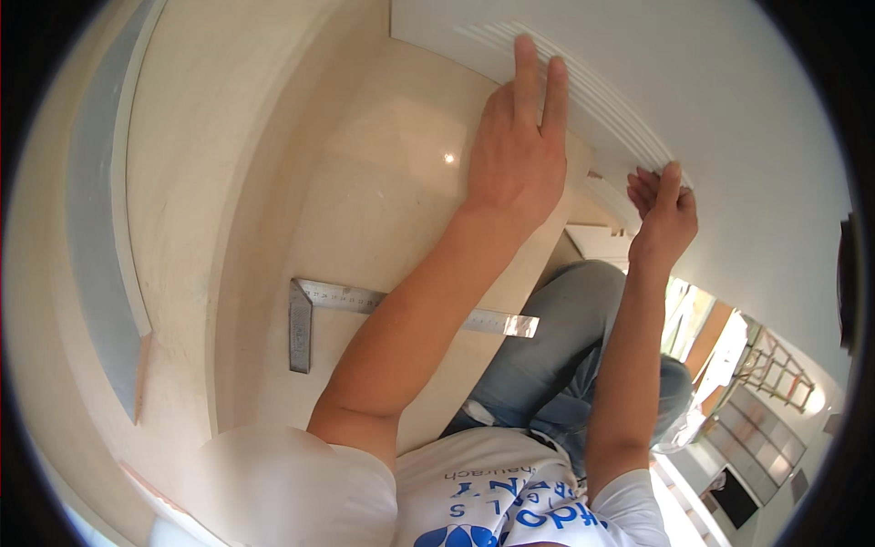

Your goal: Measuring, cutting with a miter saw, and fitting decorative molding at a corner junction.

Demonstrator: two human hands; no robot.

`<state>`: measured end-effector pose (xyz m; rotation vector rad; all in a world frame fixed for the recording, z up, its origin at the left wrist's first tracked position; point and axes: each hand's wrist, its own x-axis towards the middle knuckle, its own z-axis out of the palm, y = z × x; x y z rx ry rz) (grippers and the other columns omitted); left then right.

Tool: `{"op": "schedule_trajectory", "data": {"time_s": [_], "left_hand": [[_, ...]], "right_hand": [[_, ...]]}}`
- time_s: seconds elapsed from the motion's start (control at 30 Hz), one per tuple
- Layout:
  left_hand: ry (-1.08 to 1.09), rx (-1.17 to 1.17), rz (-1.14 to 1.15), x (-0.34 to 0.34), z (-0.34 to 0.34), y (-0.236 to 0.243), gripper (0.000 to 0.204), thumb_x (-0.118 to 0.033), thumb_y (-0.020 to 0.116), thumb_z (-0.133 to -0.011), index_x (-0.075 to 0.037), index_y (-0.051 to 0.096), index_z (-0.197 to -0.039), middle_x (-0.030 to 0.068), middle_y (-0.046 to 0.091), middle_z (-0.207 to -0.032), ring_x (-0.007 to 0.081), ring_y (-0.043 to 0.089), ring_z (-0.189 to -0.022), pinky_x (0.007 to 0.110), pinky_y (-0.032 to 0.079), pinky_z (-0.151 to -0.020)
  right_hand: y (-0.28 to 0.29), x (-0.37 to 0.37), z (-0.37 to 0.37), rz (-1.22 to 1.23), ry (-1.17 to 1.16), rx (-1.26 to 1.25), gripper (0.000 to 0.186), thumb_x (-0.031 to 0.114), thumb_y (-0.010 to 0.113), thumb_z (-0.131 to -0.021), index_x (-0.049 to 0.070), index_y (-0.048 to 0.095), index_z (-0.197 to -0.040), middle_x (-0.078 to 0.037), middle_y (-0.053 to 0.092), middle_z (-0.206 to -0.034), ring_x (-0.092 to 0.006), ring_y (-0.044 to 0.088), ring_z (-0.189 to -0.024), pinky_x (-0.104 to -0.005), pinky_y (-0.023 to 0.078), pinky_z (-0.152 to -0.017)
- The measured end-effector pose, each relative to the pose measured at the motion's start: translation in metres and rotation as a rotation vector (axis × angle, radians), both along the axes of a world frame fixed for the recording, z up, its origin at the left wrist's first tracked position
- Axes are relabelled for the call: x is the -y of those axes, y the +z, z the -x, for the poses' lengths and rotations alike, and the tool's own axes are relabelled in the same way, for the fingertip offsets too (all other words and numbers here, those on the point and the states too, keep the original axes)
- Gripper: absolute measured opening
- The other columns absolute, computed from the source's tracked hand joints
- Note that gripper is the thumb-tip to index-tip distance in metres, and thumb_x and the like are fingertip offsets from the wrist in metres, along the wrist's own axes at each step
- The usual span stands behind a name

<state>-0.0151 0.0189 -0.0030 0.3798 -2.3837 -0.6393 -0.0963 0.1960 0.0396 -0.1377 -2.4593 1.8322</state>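
Observation:
A white ribbed strip runs slantwise along the lower part of a large white panel. Against it lies my left hand, index and middle fingers stretched out along the ribs, the other fingers bent and partly hidden. At the strip's near right end, my right hand is closed, thumb on top and fingers curled around from the side. Below my left forearm a metal try square rests on the glossy beige slab; the forearm covers part of its blade.
A beige wall with a grey inset panel rises at the left. My bent knee in jeans is beside the slab's right edge. Farther right are a ladder, a bright opening and a paned cabinet front.

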Motion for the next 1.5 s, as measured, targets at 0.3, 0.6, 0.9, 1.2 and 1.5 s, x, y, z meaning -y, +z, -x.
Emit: {"op": "schedule_trajectory", "data": {"time_s": [0.3,0.6,0.9,1.2,1.5], "left_hand": [[-0.015,0.006,-0.055,-0.002,-0.002,0.006,0.073,0.002,0.063,-0.086,0.008,0.041,-0.155,0.0368,0.024,-0.166,0.0439,0.056,-0.124,0.049,0.047,-0.111],[-0.006,0.029,-0.018,-0.003,-0.005,0.003,0.075,0.0,0.064,-0.086,0.005,0.04,-0.158,0.0332,0.02,-0.169,0.0416,0.055,-0.126,0.048,0.044,-0.115],[-0.008,0.039,-0.161,-0.004,-0.01,0.014,0.075,0.004,0.062,-0.085,-0.003,0.044,-0.158,0.0333,0.018,-0.169,0.0428,0.055,-0.124,0.049,0.05,-0.107],[0.061,0.025,-0.111,-0.007,-0.01,0.015,0.068,-0.007,0.068,-0.089,-0.008,0.053,-0.155,0.0282,0.025,-0.169,0.0351,0.06,-0.114,0.043,0.051,-0.106],[0.052,-0.078,-0.181,-0.008,-0.007,0.011,0.067,-0.005,0.069,-0.085,-0.005,0.056,-0.15,0.0291,0.03,-0.167,0.0361,0.061,-0.108,0.045,0.052,-0.103]], "right_hand": [[0.059,-0.01,-0.007,-0.734,0.26,0.184,0.042,0.037,0.074,-0.101,-0.004,0.073,-0.094,-0.014,0.077,-0.087,-0.0188,0.074,-0.079,-0.0301,0.058,-0.075],[0.195,0.113,-0.007,-1.297,0.913,-1.655,0.022,0.002,0.086,-0.081,0.004,0.079,-0.102,-0.013,0.077,-0.107,-0.0331,0.072,-0.103,-0.037,0.058,-0.087],[0.211,0.18,0.02,-1.394,1.421,-1.43,0.021,0.002,0.085,-0.083,0.004,0.078,-0.103,-0.013,0.077,-0.107,-0.0319,0.072,-0.102,-0.0365,0.058,-0.087],[0.21,0.181,0.031,-1.391,1.48,-1.336,0.02,0.003,0.084,-0.084,0.004,0.078,-0.103,-0.012,0.077,-0.107,-0.0308,0.072,-0.102,-0.036,0.058,-0.087],[0.2,0.174,0.033,-1.372,1.483,-1.3,0.019,0.003,0.083,-0.085,0.004,0.078,-0.104,-0.012,0.078,-0.107,-0.0297,0.072,-0.101,-0.0355,0.058,-0.087]]}}
